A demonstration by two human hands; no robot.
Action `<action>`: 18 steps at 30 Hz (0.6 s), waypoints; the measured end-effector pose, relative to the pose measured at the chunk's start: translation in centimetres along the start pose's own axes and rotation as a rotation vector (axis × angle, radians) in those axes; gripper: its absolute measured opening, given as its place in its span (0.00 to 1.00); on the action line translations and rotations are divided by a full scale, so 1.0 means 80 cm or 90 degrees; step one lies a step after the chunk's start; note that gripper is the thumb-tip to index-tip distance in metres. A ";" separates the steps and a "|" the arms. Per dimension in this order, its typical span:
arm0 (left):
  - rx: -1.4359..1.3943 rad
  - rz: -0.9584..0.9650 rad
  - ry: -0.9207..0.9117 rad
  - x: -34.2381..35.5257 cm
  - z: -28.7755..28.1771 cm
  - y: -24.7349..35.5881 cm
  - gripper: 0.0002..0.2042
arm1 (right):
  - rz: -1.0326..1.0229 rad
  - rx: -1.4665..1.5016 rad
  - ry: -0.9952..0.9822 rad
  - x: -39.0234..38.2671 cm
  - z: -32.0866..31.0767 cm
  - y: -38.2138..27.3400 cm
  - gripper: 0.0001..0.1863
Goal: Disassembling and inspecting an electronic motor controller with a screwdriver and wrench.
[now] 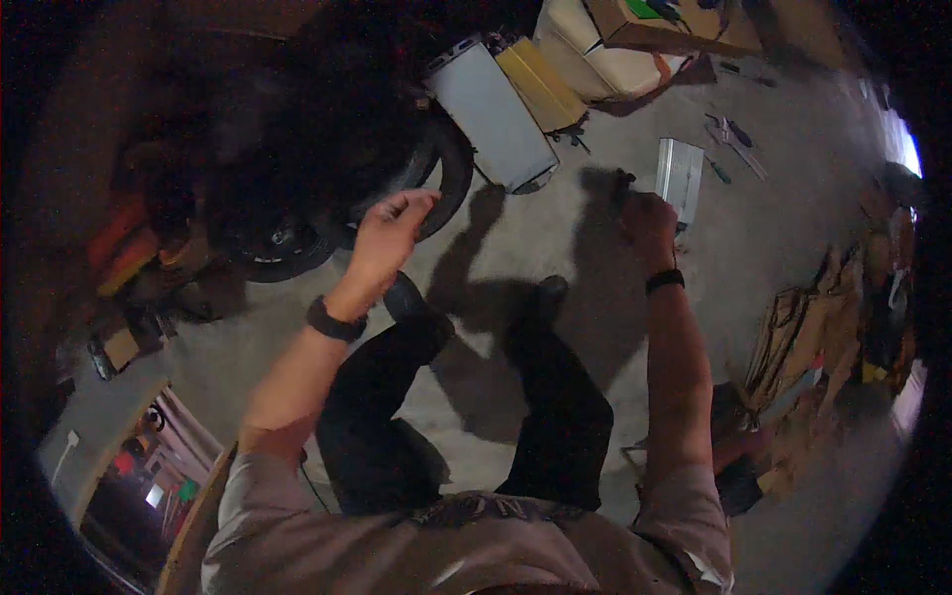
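My left hand (393,226) is raised beside a dark wheel's tyre (454,188), its fingers curled and pinched together. Whatever lies between those fingertips is too small to make out. Over the floor at the right, my right hand (652,226) is closed, and a small dark thing (624,181) shows at its fingers; its kind is unclear. Just beyond that hand lies a silver ribbed metal piece (682,171), partly covered by it. A large pale grey flat panel (498,114) rests on the floor ahead, between the two hands.
A yellow flat piece (540,83) and a cream bag (585,50) lie beyond the panel, near a cardboard box (684,35). Screwdrivers and hand tools (736,139) lie at the far right. Folded brown cardboard (805,332) stands right; an open wooden-edged box (203,496) stands lower left.
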State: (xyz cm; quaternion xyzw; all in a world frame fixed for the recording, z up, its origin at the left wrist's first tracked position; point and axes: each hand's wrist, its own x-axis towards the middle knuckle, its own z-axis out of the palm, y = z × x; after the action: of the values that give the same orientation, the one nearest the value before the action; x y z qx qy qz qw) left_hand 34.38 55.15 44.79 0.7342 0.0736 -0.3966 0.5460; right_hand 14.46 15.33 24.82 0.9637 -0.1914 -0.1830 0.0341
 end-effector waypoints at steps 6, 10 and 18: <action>0.206 0.224 0.043 0.147 -0.013 -0.033 0.14 | -0.007 0.497 0.209 0.054 0.058 0.026 0.11; 0.309 0.317 0.098 0.230 -0.024 -0.032 0.20 | 0.002 0.397 0.238 0.059 0.002 -0.009 0.11; 0.664 0.313 0.150 0.395 -0.053 -0.013 0.23 | 0.198 0.414 0.175 0.098 0.080 0.035 0.13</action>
State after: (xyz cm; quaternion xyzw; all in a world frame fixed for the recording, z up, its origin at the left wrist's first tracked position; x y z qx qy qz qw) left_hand 57.31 48.95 23.43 0.9406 -0.2436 -0.1574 0.1767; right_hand 17.88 9.79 16.61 0.8994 -0.3766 0.0254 -0.2204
